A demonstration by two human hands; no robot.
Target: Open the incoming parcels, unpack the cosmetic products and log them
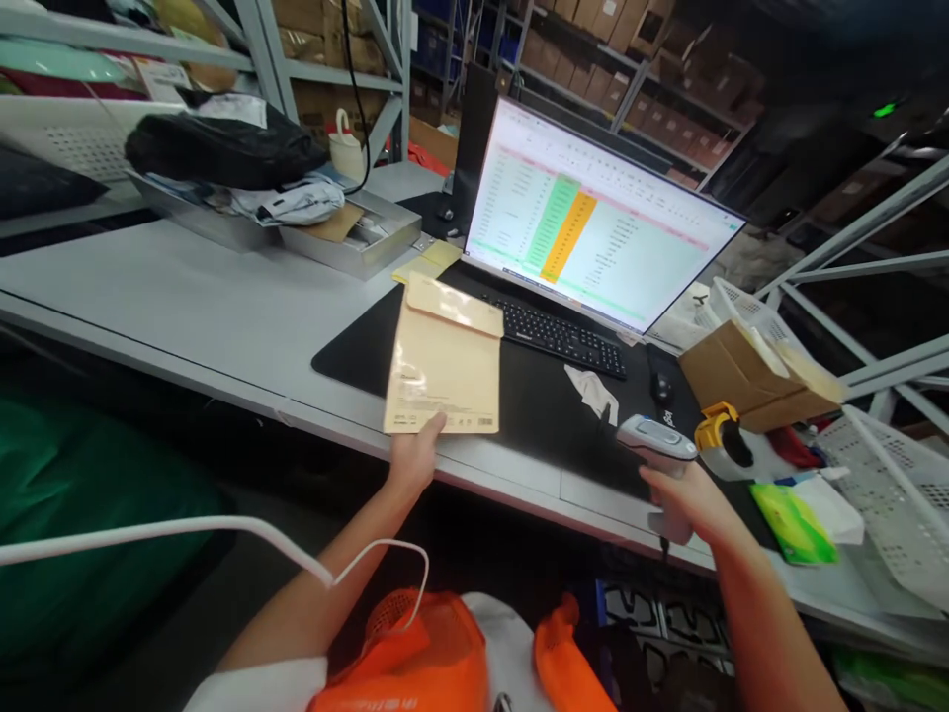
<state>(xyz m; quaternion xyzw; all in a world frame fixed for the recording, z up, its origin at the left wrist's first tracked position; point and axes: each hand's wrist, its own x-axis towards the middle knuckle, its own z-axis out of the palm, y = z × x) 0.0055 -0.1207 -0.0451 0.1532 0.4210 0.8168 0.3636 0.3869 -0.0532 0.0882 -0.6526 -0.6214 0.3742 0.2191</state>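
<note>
My left hand (415, 457) grips the near edge of a tan padded envelope (443, 361) that lies on the black desk mat (534, 396), flap end pointing away. My right hand (686, 504) is closed round the handle of a grey barcode scanner (655, 438), held just above the table's front edge and aimed toward the envelope side. A black keyboard (558, 336) and a monitor (593, 222) with a spreadsheet stand behind the envelope.
A crumpled white scrap (593, 391) and a mouse (661, 386) lie on the mat. A cardboard box (748, 381), yellow tape dispenser (723, 435), green packet (793, 522) and white baskets (890, 494) crowd the right. Metal trays (356, 242) with bags sit back left.
</note>
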